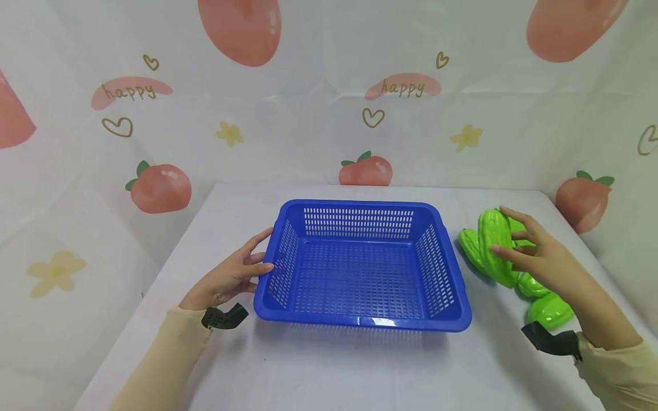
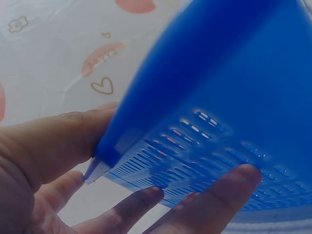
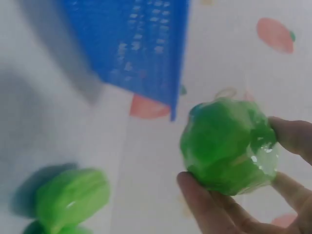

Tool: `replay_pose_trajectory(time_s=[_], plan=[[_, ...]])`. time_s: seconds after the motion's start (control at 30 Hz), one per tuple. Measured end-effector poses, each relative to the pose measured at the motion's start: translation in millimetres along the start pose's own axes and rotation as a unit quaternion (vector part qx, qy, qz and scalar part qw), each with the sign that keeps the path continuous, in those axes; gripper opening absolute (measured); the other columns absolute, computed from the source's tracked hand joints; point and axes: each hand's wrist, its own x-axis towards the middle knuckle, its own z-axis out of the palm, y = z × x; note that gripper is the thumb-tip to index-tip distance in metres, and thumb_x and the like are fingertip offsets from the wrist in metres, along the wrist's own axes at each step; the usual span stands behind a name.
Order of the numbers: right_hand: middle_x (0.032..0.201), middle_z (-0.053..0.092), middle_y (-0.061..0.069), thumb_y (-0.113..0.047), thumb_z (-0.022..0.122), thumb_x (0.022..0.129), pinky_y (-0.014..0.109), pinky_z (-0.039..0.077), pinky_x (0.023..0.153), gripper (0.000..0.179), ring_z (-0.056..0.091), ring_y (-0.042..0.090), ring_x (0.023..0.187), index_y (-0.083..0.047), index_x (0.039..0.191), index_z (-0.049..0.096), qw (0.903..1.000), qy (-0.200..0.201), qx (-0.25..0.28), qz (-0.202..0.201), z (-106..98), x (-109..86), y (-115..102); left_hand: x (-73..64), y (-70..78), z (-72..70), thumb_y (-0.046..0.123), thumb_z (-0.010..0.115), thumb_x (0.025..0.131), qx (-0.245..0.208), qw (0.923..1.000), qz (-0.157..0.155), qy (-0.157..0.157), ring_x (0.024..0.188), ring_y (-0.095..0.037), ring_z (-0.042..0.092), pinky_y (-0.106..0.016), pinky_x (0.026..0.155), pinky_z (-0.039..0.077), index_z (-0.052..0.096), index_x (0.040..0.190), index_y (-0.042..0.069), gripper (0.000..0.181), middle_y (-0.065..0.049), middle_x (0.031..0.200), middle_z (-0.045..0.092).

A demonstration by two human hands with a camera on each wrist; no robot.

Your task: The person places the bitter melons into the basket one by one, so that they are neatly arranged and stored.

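Observation:
A blue plastic basket (image 1: 362, 322) with slotted walls sits in the middle of the white table, its inside bare. My left hand (image 1: 231, 274) grips its left rim; in the left wrist view the thumb lies at the rim and the fingers spread along the slotted wall (image 2: 195, 161). On the right, my right hand (image 1: 545, 257) holds a bright green bitter melon (image 1: 493, 245) between thumb and fingers, raised over the others. From the right wrist view, its rounded end (image 3: 224, 146) faces the camera.
Several more green bitter melons, one at the near end of the group (image 1: 550, 311), lie on the table (image 1: 329, 377) right of the basket. A white cloth (image 1: 303, 114) printed with peaches and hearts hangs behind and at both sides.

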Motion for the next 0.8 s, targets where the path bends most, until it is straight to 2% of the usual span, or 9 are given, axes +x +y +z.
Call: replay_pose_trajectory(time_s=[0.1,0.17,0.3,0.37,0.47,0.6,0.8], plan=[[0.141,0.031,0.040,-0.029,0.060,0.096,0.032,0.060,0.072,0.080,0.049,0.057,0.115,-0.038,0.155,0.006,0.9988,0.005,0.047,-0.009,-1.9,6.4,-13.1,-0.2,-0.1,0.5,0.018,0.065,0.093,0.000,1.0000,-0.004,0.006,0.112,-0.034,0.063,-0.053,0.086,0.055,0.009,0.153,0.043,0.086,-0.021,0.152,0.035],[0.144,0.028,0.037,-0.028,0.058,0.097,0.019,0.057,0.069,0.078,0.050,0.048,0.116,-0.042,0.154,0.006,0.9968,0.002,0.079,-0.013,-1.7,11.7,-22.1,-0.4,0.2,1.0,0.017,0.066,0.092,-0.006,0.9999,-0.008,0.010,0.112,-0.034,0.063,-0.054,0.086,0.055,0.010,0.153,0.044,0.086,-0.020,0.151,0.036],[0.144,0.029,0.031,-0.025,0.057,0.098,0.015,0.055,0.071,0.075,0.055,0.012,0.107,-0.042,0.153,0.009,0.9911,-0.004,0.129,-0.033,1.5,21.1,-40.8,-0.9,0.7,1.1,0.017,0.066,0.092,-0.010,0.9999,-0.009,0.010,0.111,-0.034,0.063,-0.054,0.086,0.055,0.010,0.153,0.044,0.087,-0.020,0.151,0.037],[0.141,0.033,0.028,-0.024,0.056,0.098,0.016,0.055,0.073,0.074,0.055,-0.001,0.098,-0.042,0.153,0.011,0.9885,-0.010,0.143,-0.048,4.0,24.8,-51.3,-0.9,0.8,1.1,0.016,0.066,0.092,-0.012,0.9998,-0.009,0.010,0.110,-0.034,0.064,-0.054,0.086,0.055,0.010,0.153,0.044,0.087,-0.021,0.151,0.037],[0.134,0.040,0.022,-0.023,0.056,0.099,0.020,0.056,0.075,0.071,0.060,-0.001,0.095,-0.042,0.153,0.013,0.9839,-0.023,0.162,-0.071,8.3,30.2,-68.2,-0.7,0.1,1.0,0.016,0.065,0.093,-0.013,0.9999,-0.007,0.007,0.111,-0.034,0.063,-0.054,0.087,0.054,0.009,0.153,0.044,0.087,-0.022,0.151,0.036],[0.128,0.045,0.018,-0.023,0.054,0.099,0.026,0.057,0.078,0.068,0.064,0.009,0.098,-0.041,0.152,0.015,0.9752,-0.053,0.195,-0.092,15.2,36.9,-90.4,-0.1,-1.2,0.5,0.016,0.064,0.093,-0.009,0.9999,-0.009,0.009,0.112,-0.034,0.063,-0.054,0.087,0.054,0.010,0.153,0.045,0.085,-0.021,0.151,0.036],[0.122,0.050,0.023,-0.020,0.055,0.098,0.029,0.057,0.080,0.068,0.065,0.019,0.095,-0.035,0.153,0.017,0.9628,-0.104,0.230,-0.098,35.3,50.0,-116.9,0.3,-2.0,-0.5,0.014,0.063,0.094,-0.015,0.9999,-0.007,0.004,0.111,-0.035,0.063,-0.054,0.087,0.054,0.009,0.153,0.043,0.086,-0.022,0.151,0.036]])
